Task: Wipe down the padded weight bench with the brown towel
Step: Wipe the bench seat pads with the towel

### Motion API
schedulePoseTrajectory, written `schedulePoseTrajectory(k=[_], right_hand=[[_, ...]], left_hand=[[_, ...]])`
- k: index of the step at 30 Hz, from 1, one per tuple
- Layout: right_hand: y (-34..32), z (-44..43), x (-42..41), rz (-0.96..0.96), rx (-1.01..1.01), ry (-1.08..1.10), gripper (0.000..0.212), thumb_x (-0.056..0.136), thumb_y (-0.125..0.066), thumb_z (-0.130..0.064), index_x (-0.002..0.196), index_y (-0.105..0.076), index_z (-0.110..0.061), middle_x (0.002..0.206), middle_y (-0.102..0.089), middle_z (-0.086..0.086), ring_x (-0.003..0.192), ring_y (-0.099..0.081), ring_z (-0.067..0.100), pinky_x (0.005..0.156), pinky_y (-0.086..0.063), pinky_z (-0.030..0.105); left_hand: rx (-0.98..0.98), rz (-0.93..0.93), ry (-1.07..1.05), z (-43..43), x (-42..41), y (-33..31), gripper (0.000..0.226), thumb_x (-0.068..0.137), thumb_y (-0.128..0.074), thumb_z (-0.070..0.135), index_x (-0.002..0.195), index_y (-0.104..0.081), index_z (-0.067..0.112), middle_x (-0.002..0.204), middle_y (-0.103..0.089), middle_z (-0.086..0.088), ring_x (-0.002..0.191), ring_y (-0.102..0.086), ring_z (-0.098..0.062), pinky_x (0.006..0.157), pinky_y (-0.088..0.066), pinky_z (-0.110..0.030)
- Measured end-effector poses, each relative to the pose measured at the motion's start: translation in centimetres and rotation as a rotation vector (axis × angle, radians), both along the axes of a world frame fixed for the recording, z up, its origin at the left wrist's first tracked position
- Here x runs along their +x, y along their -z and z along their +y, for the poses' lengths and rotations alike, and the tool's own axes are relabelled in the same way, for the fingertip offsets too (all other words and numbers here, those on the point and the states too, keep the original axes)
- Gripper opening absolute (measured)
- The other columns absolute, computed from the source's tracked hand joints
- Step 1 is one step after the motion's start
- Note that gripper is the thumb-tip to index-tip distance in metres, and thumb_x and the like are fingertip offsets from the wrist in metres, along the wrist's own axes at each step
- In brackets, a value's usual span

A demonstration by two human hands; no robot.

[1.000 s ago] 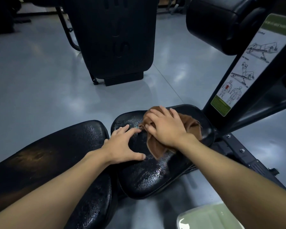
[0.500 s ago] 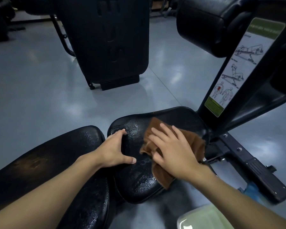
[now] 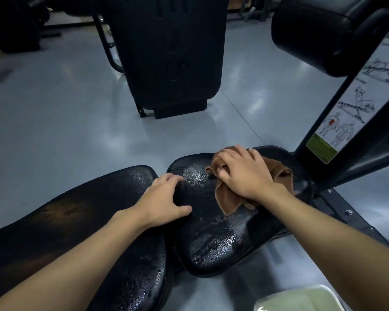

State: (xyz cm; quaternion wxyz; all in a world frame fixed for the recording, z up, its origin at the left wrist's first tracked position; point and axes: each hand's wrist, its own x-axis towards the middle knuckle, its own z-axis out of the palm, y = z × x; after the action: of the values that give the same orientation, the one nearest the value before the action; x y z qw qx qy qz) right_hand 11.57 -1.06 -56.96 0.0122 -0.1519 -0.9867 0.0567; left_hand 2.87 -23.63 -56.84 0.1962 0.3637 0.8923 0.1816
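The black padded bench has two pads: a small seat pad [image 3: 220,239], wet and glistening, and a longer back pad [image 3: 81,221] to its left. A crumpled brown towel [image 3: 228,199] lies on the far half of the seat pad. My right hand [image 3: 245,173] presses flat on the towel, fingers curled over its bunched far-left end. My left hand [image 3: 164,198] rests on the seat pad's left edge at the gap between the pads, fingers spread and bent, holding nothing.
A black upright post with an exercise-diagram sticker [image 3: 355,102] rises right of the seat. A black roller pad [image 3: 319,30] hangs at the top right. Another black machine [image 3: 169,52] stands on the grey floor ahead. A pale green container [image 3: 294,299] sits at the bottom right.
My right hand has slid the towel away from me, from the near-middle of the seat pad toward its far end. My left hand stayed at the pad's left edge.
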Motion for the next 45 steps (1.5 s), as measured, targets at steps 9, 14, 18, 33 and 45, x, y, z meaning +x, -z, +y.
schedulePoseTrajectory(k=[9,14,18,33,45], right_hand=[[-0.5,-0.3,-0.1,-0.044,0.002,-0.031,0.052,0.088,-0.036,-0.048,0.138,-0.044,-0.035,0.153,-0.041,-0.006,0.146,-0.024,0.022,0.117,-0.013,0.047],[0.8,-4.9,8.8,0.081,0.090,-0.122,0.059,0.076,-0.044,-0.043,0.132,-0.057,-0.029,0.150,-0.047,-0.005,0.145,-0.032,0.024,0.116,-0.023,0.049],[2.3,-6.2,13.2,0.163,0.086,-0.178,0.053,0.078,-0.052,-0.037,0.129,-0.060,-0.024,0.148,-0.049,-0.002,0.143,-0.035,0.028,0.113,-0.027,0.051],[-0.4,-1.1,-6.2,-0.119,-0.070,0.008,0.036,0.090,-0.039,-0.044,0.120,-0.048,-0.026,0.132,-0.058,0.002,0.122,-0.048,0.027,0.100,-0.030,0.049],[1.3,-7.8,9.4,0.024,0.049,-0.323,0.057,0.075,-0.046,-0.040,0.131,-0.056,-0.031,0.153,-0.043,-0.007,0.149,-0.023,0.026,0.118,-0.017,0.051]], left_hand=[[-0.107,-0.119,0.104,-1.7,-1.6,0.2,0.102,0.074,-0.084,0.032,0.154,-0.023,0.011,0.163,-0.014,-0.001,0.146,-0.025,-0.016,0.107,-0.016,-0.012],[-0.086,-0.116,0.107,-2.1,-1.8,0.7,0.102,0.073,-0.085,0.028,0.154,-0.024,0.011,0.163,-0.015,-0.002,0.149,-0.018,-0.014,0.112,-0.012,-0.014],[-0.057,-0.103,0.099,-2.1,-1.8,1.1,0.102,0.073,-0.086,0.029,0.153,-0.025,0.013,0.162,-0.018,-0.001,0.147,-0.022,-0.016,0.118,-0.018,-0.024],[0.066,-0.101,0.035,-2.9,-1.1,3.0,0.097,0.077,-0.083,0.025,0.154,-0.024,0.025,0.163,-0.013,0.015,0.140,-0.037,-0.017,0.115,-0.028,-0.030],[0.047,-0.099,0.032,-2.8,-1.2,2.7,0.097,0.076,-0.083,0.026,0.153,-0.024,0.025,0.162,-0.016,0.014,0.138,-0.040,-0.019,0.115,-0.029,-0.033]])
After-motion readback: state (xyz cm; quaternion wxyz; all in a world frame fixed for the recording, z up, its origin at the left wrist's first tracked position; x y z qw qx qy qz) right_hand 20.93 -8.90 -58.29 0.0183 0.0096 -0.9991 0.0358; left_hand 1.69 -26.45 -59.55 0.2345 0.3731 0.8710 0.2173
